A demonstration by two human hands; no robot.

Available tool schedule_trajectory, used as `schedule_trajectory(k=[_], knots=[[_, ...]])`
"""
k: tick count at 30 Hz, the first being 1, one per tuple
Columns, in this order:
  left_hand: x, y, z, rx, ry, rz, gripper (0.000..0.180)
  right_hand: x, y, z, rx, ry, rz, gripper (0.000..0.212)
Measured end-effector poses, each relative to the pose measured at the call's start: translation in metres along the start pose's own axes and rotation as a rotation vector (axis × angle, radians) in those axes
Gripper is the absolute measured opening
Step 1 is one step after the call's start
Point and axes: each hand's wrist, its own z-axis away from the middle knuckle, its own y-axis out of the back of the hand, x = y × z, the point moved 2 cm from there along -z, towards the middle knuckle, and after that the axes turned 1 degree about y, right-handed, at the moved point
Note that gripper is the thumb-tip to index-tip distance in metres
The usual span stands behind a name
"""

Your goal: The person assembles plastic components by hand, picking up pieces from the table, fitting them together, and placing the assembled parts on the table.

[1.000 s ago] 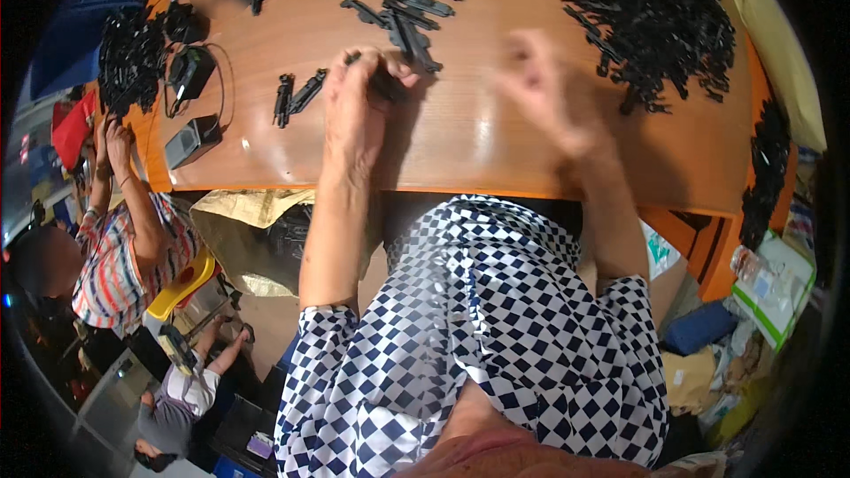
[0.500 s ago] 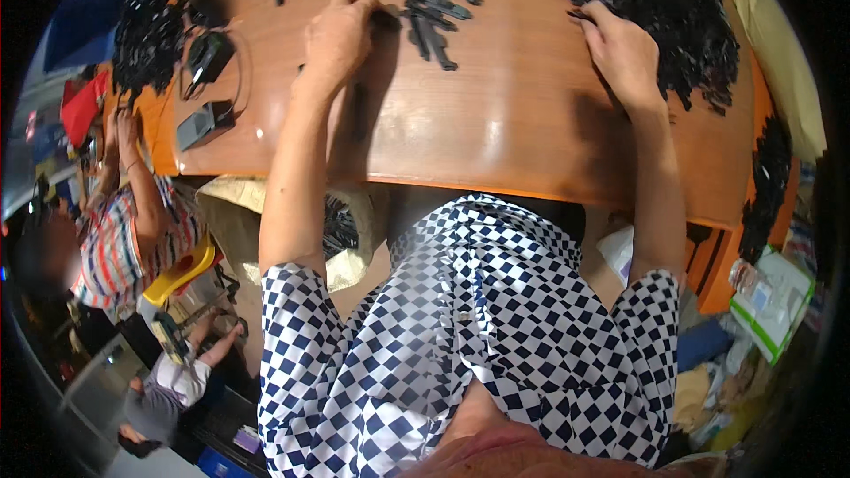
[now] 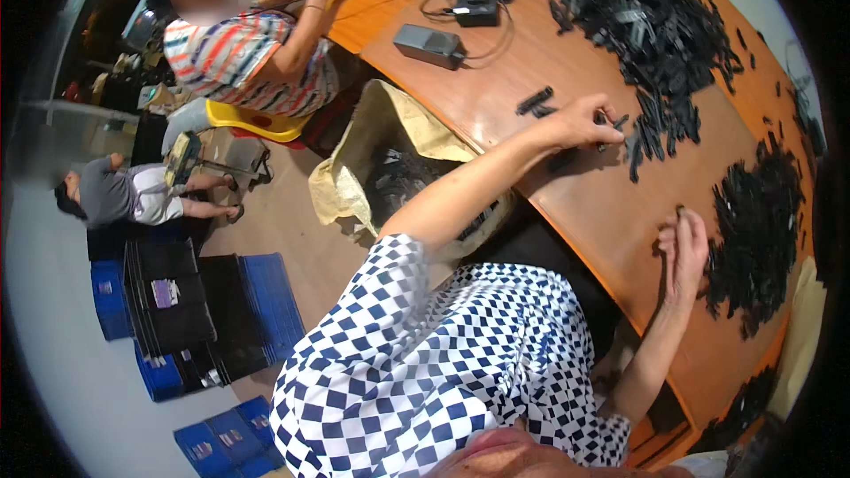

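My left hand [image 3: 584,123] is over the wooden table, closed in a pinch around a slim black plastic piece. Its fingertips are at the loose near end of a large heap of similar black plastic pieces [image 3: 642,31]. A few single black pieces [image 3: 536,102] lie on the tabletop just left of that wrist. Farther right, my right hand [image 3: 683,255] has its fingers drawn together, with a small dark piece at the fingertips. Beside it spreads a second pile of black pieces [image 3: 753,235]. The exact shape of either held piece is too small to make out.
A black adapter box [image 3: 428,45] and a second black device [image 3: 478,9] with cables sit on the table [image 3: 580,212]. An open sack [image 3: 354,146] holding dark pieces stands below the edge. Another person [image 3: 257,49] works at left; blue and black crates [image 3: 168,288] stand behind.
The view has swung to the left, bringing the crates and seated co-worker further in. My left hand is now at the heap's near end; my right hand has come away from the right pile.
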Motion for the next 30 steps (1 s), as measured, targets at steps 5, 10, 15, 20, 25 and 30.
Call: schedule_trajectory(k=[5, 10, 15, 20, 25, 30], knots=[[0.020, -0.031, 0.041, -0.178, 0.423, 0.989, 0.023, -0.010, -0.058, 0.014, -0.232, 0.031, 0.071, 0.036], [0.002, -0.050, 0.045, -0.340, 0.427, 0.946, 0.023, -0.026, -0.085, 0.021, -0.370, 0.343, 0.456, 0.032], [0.003, -0.062, 0.046, -0.415, 0.459, 0.809, 0.023, -0.016, -0.075, 0.024, -0.362, 0.514, 0.598, 0.028], [0.015, -0.072, 0.051, -0.288, 0.481, 0.588, 0.036, -0.008, -0.071, 0.032, -0.209, 0.549, 0.599, 0.016], [0.010, -0.084, 0.066, -0.196, 0.196, 0.666, 0.034, 0.005, -0.074, 0.034, 0.053, 0.515, 0.410, 0.012], [0.020, -0.103, 0.070, 0.045, 0.132, 0.629, 0.031, 0.015, -0.083, 0.031, 0.128, 0.474, 0.311, 0.009]])
